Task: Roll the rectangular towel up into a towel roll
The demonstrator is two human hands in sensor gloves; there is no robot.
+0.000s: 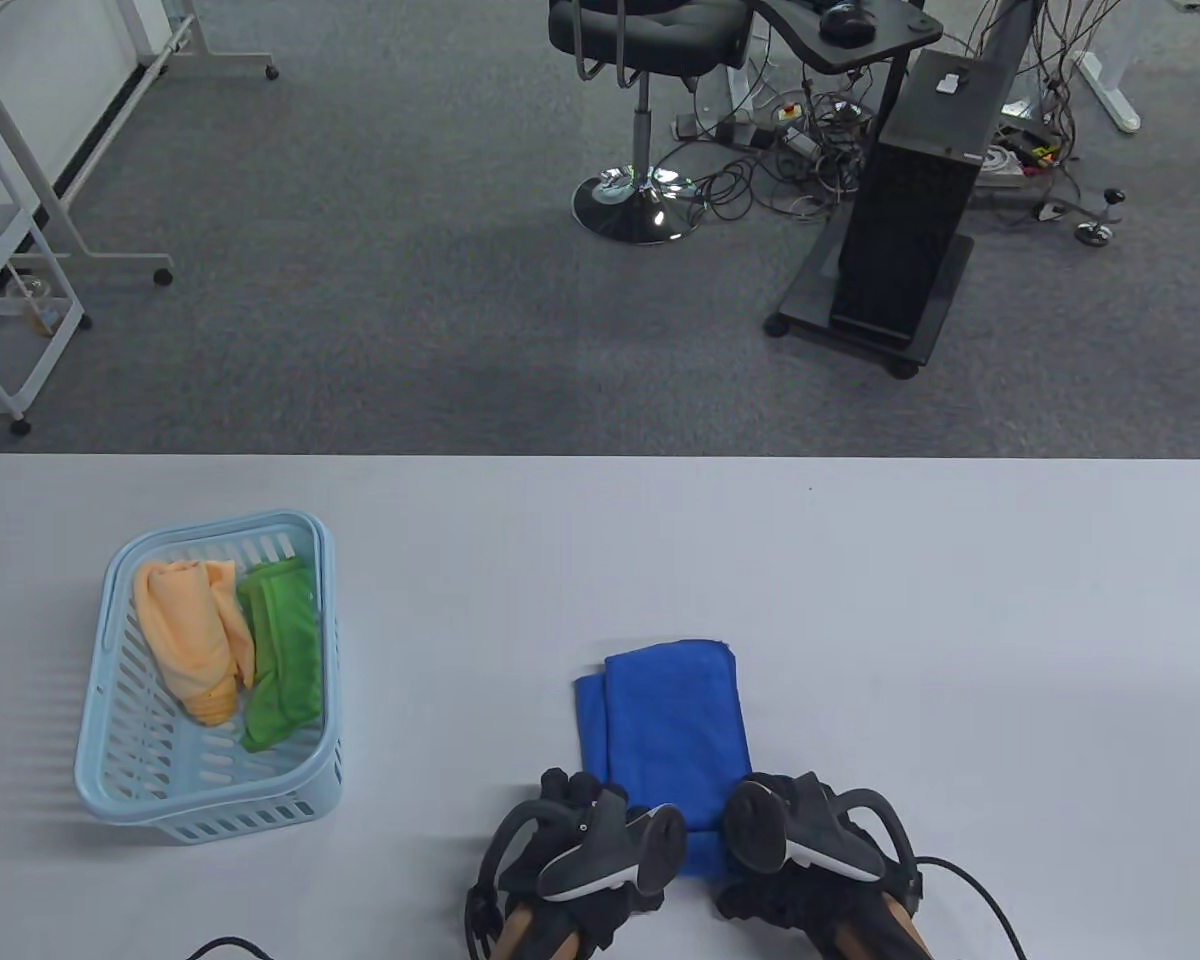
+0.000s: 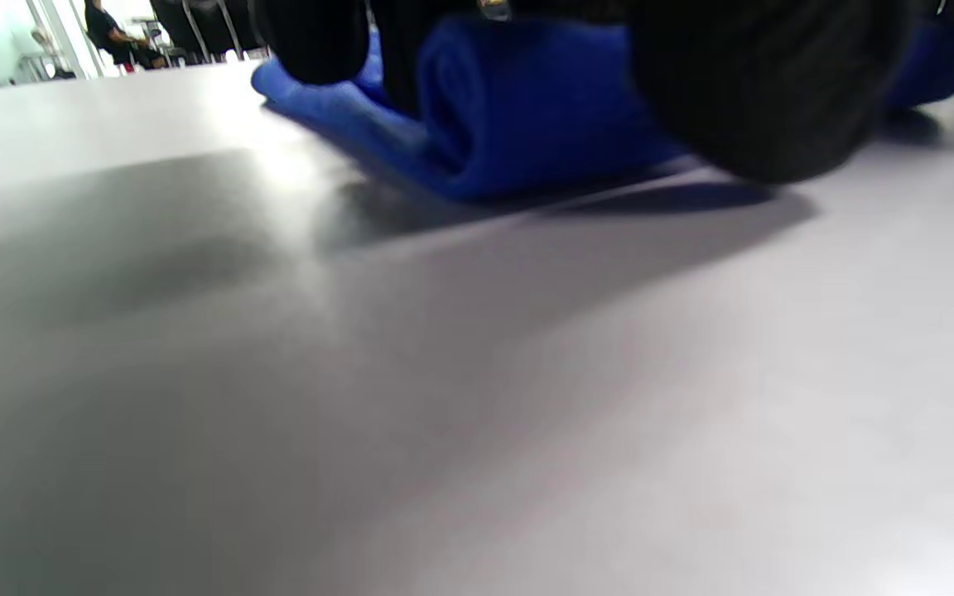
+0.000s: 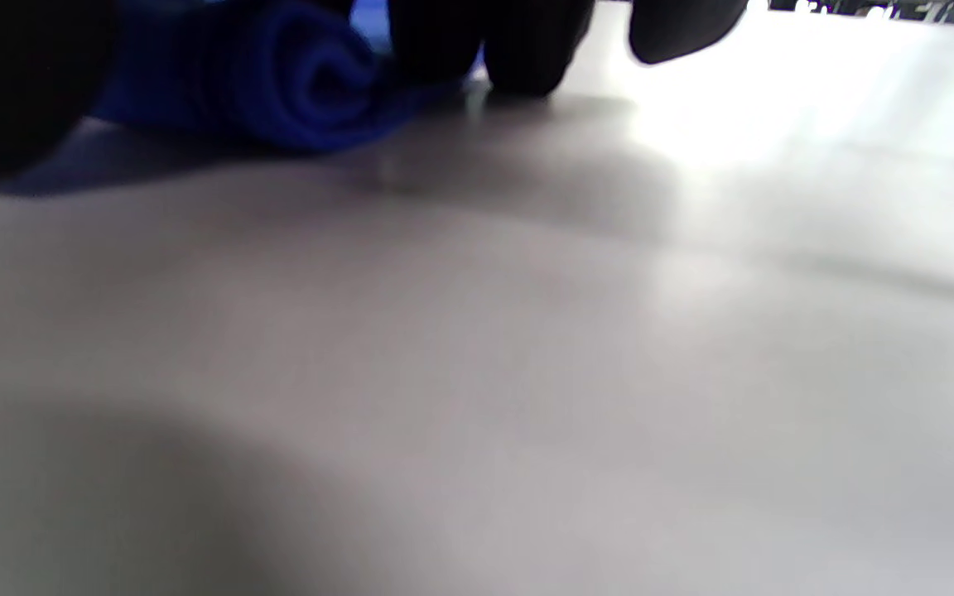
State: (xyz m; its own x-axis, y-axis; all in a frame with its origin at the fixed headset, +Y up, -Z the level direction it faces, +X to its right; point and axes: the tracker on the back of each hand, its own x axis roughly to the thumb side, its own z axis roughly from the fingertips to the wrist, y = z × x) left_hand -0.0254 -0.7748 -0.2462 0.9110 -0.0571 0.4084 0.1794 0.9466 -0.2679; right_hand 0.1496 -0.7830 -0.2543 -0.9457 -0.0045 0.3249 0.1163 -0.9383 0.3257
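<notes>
Blue and soft-looking, the towel (image 1: 670, 730) lies on the grey table (image 1: 960, 620) near the person's edge, a little right of the middle. It is folded into a long narrow strip that runs away from the person, with a second layer peeking out along its left side, so the far left corner looks stepped. Its far end lies flat. Its near end is curled up into a short, fat roll; in the left wrist view the rolled end (image 2: 518, 116) shows as a thick rounded fold resting on the table, and in the right wrist view a loose spiral (image 3: 311, 74) can be seen at the roll's end.

Both gloved hands sit on that near end. Fingers of the left hand (image 1: 580, 830) are curled down over the left part of the roll, and the right hand (image 1: 810, 830) does the same on the right part, with dark fingertips (image 3: 527, 50) touching the cloth and the table just beside it. Each hand carries a tracker on its back, which hides much of the fingers from above.

Well apart, toward the left of the table, stands a pale blue plastic basket (image 1: 110, 720) with slotted walls. Inside it lie an orange cloth (image 1: 190, 640) and a green cloth (image 1: 280, 660), side by side and touching.
</notes>
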